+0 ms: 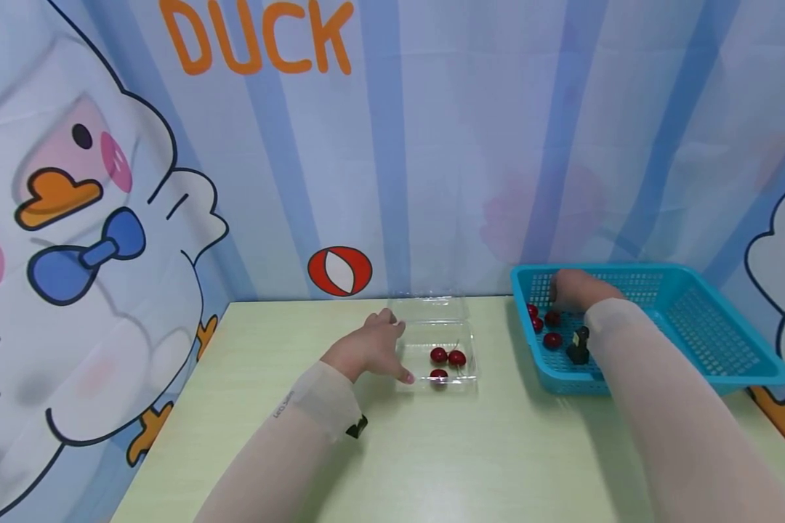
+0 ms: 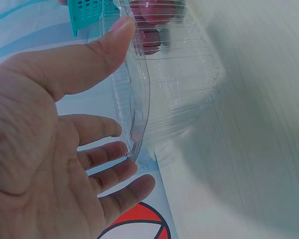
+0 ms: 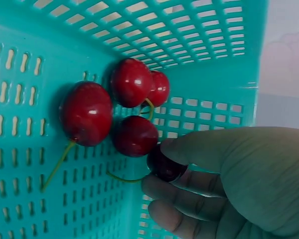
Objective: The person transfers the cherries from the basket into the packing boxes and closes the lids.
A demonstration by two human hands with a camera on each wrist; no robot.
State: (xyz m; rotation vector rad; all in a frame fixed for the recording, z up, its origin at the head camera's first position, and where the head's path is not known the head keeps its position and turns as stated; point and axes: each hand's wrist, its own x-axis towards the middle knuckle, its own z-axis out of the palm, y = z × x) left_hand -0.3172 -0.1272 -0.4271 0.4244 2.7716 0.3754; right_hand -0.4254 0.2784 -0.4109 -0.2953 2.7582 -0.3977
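Observation:
My left hand (image 1: 371, 349) rests against the left edge of a clear plastic box (image 1: 413, 335), its fingers spread, thumb at the near rim. In the left wrist view the thumb and relaxed fingers (image 2: 114, 196) lie along the rim. Three dark red cherries (image 1: 456, 358) lie inside the box. Over on the right, my right hand (image 1: 578, 289) reaches into a blue plastic basket (image 1: 746, 334). In the right wrist view its thumb and fingers pinch a dark cherry (image 3: 165, 167). Several other cherries (image 3: 87, 113), some with green stems, lie close by in the basket.
Both items stand toward the back of a pale wooden table (image 1: 471, 457). The box's clear lid (image 1: 428, 308) stands open at its far side. Behind hangs a blue-striped curtain (image 1: 445, 145) with duck drawings. The basket's slotted walls rise around the right hand.

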